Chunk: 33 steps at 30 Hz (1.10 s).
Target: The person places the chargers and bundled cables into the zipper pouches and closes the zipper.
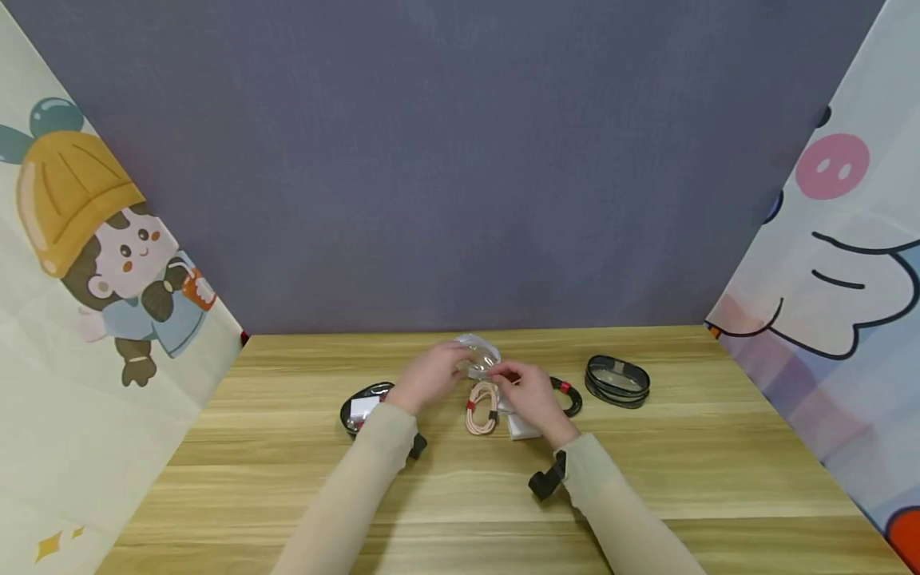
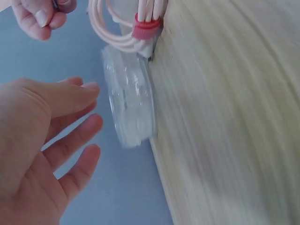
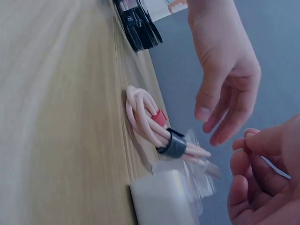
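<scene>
My left hand (image 1: 434, 374) is beside a clear, shiny coiled bundle (image 1: 477, 355) at the table's back edge. In the left wrist view its fingers are loosely bent with nothing between them, a small gap from the clear bundle (image 2: 129, 98). My right hand (image 1: 528, 393) has thumb and forefinger tips together; a small dark bit shows between them in the left wrist view, but I cannot tell what it is. A pink cable coil (image 1: 481, 409) with a red and a black tie lies between the hands. Below the right hand is a white block (image 1: 523, 427).
A black coil with a red tie (image 1: 568, 395) lies behind the right wrist. Farther right is another black cable coil (image 1: 616, 382). Left of the left hand, a black coil (image 1: 347, 415) surrounds a white piece (image 1: 363, 409). A grey panel (image 1: 460, 160) rises behind the wooden table (image 1: 683, 471).
</scene>
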Tool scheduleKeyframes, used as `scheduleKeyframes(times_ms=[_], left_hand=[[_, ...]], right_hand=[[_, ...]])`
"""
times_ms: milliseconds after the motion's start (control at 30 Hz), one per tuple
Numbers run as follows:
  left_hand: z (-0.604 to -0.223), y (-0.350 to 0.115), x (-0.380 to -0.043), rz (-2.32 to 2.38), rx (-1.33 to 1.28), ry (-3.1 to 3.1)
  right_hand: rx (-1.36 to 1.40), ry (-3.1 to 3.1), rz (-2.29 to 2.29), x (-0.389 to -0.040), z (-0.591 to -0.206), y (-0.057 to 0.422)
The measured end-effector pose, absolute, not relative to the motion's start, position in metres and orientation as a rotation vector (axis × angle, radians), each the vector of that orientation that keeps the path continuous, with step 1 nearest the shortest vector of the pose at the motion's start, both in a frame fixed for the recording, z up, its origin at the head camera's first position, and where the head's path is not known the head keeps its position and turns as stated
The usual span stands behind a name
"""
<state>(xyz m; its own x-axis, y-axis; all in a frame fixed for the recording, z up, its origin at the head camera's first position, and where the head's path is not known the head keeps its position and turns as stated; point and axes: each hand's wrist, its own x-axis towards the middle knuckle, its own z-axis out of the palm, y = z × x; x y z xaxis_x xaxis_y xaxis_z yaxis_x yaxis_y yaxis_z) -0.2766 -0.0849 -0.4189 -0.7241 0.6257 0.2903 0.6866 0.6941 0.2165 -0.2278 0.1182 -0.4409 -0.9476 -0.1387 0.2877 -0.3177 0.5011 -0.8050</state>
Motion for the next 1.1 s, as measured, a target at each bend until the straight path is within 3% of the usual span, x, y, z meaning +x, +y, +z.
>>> scheduleKeyframes(times_ms=[267, 767, 1100], left_hand=[[-0.417, -0.059, -0.281, -0.472, -1.205, -2.758], [-0.42, -0.07, -0.278, -0.361, -0.872, -2.915], [-0.423, -0.072, -0.277, -0.299, -0.927, -2.893]], right_hand=[[0.313, -2.55, 1.469, -0.23, -0.441, 0.132], [0.309, -2.594, 1.427, -0.233, -0.448, 0.137], [0.315, -2.621, 1.39, -0.231, -0.448, 0.137]])
